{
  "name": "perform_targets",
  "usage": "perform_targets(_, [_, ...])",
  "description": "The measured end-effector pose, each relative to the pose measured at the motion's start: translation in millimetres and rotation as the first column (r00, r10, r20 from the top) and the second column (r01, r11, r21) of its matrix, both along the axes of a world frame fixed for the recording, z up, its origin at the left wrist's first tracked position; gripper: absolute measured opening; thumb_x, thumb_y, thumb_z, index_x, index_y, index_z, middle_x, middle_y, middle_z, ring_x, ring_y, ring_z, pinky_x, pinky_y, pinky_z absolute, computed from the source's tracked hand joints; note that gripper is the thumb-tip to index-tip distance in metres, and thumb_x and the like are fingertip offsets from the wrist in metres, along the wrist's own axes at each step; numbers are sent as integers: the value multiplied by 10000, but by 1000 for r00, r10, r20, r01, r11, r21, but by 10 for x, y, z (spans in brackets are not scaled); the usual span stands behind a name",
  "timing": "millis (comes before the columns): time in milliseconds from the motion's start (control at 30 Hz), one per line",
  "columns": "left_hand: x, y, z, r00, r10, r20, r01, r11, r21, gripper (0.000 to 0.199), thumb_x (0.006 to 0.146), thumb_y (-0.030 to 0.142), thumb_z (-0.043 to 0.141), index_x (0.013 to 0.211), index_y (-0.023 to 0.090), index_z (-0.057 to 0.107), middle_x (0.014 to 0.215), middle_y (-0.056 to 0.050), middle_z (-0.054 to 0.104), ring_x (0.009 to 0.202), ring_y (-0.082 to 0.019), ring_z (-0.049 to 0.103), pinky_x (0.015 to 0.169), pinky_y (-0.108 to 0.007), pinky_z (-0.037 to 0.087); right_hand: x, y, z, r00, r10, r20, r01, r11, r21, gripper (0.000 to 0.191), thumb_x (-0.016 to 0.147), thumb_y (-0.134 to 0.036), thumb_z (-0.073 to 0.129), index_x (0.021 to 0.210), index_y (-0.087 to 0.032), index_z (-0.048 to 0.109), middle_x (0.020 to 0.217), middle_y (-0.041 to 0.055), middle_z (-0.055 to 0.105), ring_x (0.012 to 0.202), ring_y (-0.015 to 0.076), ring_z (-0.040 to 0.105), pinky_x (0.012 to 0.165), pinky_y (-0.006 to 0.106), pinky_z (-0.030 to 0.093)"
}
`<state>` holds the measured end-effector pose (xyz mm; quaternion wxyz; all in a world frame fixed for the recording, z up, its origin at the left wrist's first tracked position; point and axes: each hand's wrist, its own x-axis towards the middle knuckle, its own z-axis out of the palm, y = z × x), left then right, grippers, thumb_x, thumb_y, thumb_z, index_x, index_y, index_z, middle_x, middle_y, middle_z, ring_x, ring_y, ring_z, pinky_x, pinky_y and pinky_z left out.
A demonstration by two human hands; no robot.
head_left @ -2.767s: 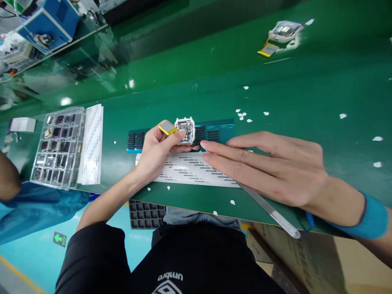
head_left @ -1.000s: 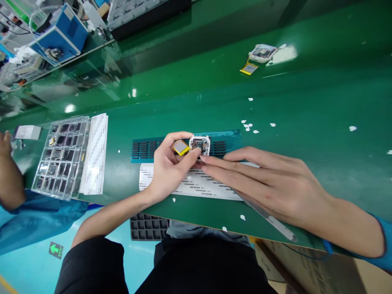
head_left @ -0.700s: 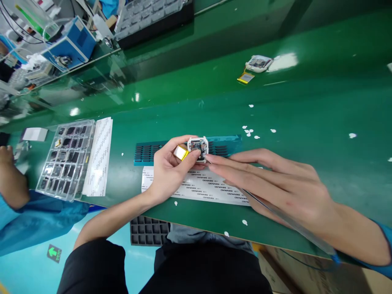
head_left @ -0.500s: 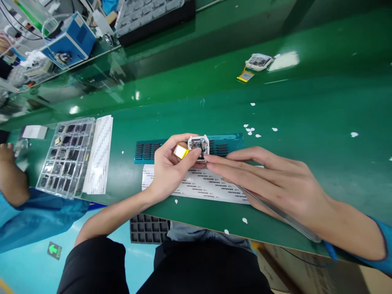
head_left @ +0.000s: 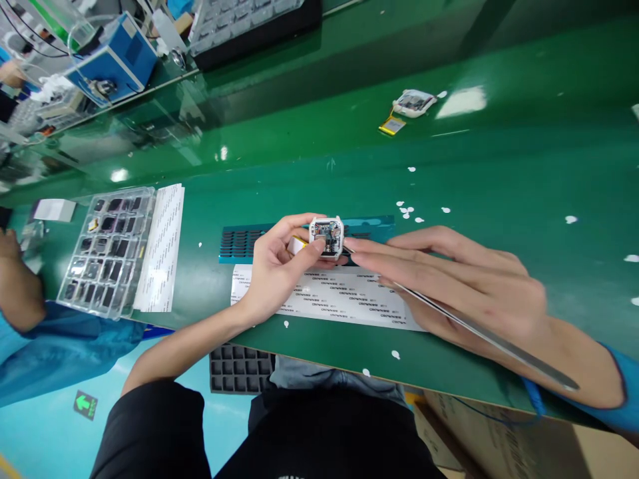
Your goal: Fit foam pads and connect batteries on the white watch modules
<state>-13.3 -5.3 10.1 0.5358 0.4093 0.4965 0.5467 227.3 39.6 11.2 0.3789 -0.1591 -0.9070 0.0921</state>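
A white watch-like case (head_left: 326, 233) with an exposed circuit board is pinched in my left hand (head_left: 279, 266), thumb over its lower left corner. Its battery (head_left: 296, 245), silver with yellow edging, sits against the fingers left of the case. My right hand (head_left: 459, 286) is closed around long metal tweezers (head_left: 479, 332), whose thin end reaches the case's right edge. Beneath the hands lie a blue-green strip with black pieces (head_left: 239, 245) and a white printed sheet (head_left: 324, 297).
A clear tray of dark parts (head_left: 107, 253) and a printed sheet (head_left: 162, 249) lie left, beside a co-worker's arm (head_left: 20, 286). Another white case (head_left: 414, 103) with a battery lies at the back. Small white tabs (head_left: 405, 211) are scattered right. A blue box (head_left: 117, 56) stands back left.
My right hand has shifted slightly right, and the tweezers have swung so more of their length shows. The case has moved a little right and up, and its battery is now more covered.
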Motion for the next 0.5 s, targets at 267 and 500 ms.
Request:
perform_targets(267, [-47,57,21,996,48,-78,-40,994,101,425,808,340,956,1120,220,694,889,0,804,768,-169,814,734,-278,720,-31,25,45,999,-46,27,40,978,204,405,1063,3,667,1438,-146,656,1298,64,829,1039,212,774,847,340,678])
perform_targets(500, [-791,1143,171,791,249,-559,-73,945,318,478,707,336,1030,1063,253,722,770,28,758,717,-188,754,691,-340,577,-63,69,76,999,-7,47,-7,956,294,262,1153,-73,525,1336,-131,703,1331,84,817,1058,182,769,804,306,678])
